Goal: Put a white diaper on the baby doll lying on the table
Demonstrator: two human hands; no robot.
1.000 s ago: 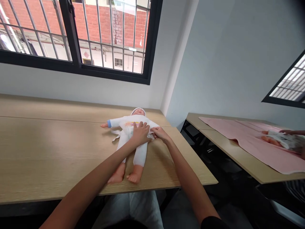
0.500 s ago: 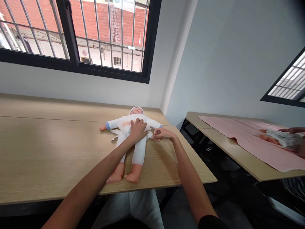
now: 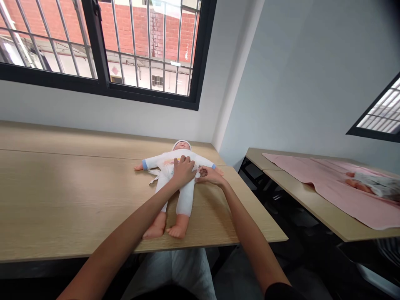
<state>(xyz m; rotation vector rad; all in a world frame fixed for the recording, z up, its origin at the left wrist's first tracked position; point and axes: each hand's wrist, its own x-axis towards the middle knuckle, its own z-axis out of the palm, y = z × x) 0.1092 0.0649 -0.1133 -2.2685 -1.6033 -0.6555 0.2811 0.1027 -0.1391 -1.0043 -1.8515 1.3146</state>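
Observation:
A baby doll [image 3: 186,198] in white clothes with blue cuffs and a white cap lies on its back on the wooden table, its bare feet toward me. A white diaper [image 3: 154,175] is around its waist, one side tab sticking out at the left. My left hand [image 3: 183,170] rests on the doll's belly over the diaper front, fingers bent; whether it grips anything is hidden. At the doll's right-hand side in view, my right hand [image 3: 210,174] has its fingers curled at the diaper's edge, pinching it.
The table [image 3: 78,200] ends at its front edge near my lap and at the right. Across a gap stands a second table [image 3: 312,210] with a pink cloth [image 3: 328,187] and another doll [image 3: 371,183]. A barred window is behind.
My right hand has moved slightly inward to the diaper's side, its fingers turned more toward the doll. The other person's hands have left the doll on the pink cloth. The view has shifted slightly.

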